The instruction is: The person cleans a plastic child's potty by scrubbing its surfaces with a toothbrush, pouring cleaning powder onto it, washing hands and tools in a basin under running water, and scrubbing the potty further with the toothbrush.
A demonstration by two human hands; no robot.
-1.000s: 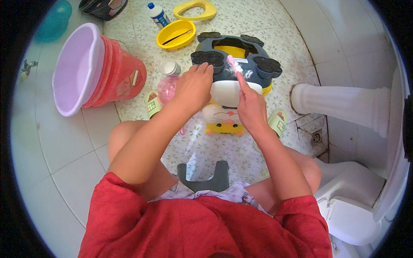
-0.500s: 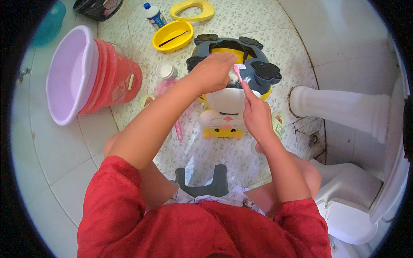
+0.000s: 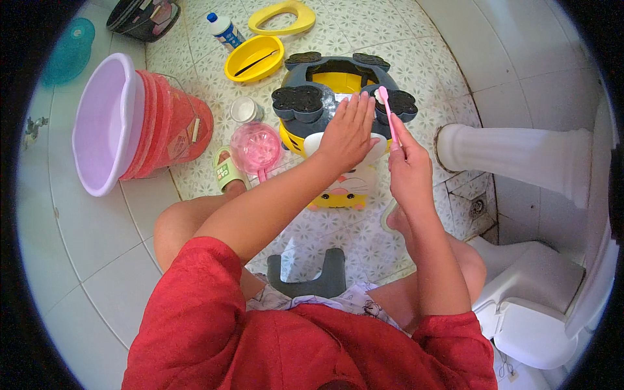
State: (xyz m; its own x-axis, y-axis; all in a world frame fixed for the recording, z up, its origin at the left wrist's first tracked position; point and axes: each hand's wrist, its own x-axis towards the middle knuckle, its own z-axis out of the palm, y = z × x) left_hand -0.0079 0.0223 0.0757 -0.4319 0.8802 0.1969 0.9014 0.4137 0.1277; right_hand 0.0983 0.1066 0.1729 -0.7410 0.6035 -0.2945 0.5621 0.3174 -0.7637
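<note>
My right hand [image 3: 412, 168] is closed round the handle of a pink toothbrush [image 3: 387, 110], its bristle head up by a black foot of an upturned child's potty. The potty [image 3: 335, 70] is dark grey and yellow, with an animal face at its near end and several black feet upward. Flat over its near side lies my left hand [image 3: 351, 133], fingers stretched out and nothing held; whether the palm presses on the surface I cannot tell. Left of the potty stand a small open tub [image 3: 245, 110] of white stuff and a clear pink dipper [image 3: 256, 147].
Farther off are a yellow basin [image 3: 273, 67] holding a black brush, a blue-capped bottle [image 3: 225, 32] and a yellow seat ring [image 3: 281, 28]. A lilac basin [image 3: 97, 130] leans on a red bucket [image 3: 170, 130] at left. At right are a white pedestal [image 3: 513, 156] and toilet [image 3: 536, 331].
My right hand has lifted the toothbrush off the potty's underside and moved it right. My left hand has drawn back nearer me, its fingers now straight.
</note>
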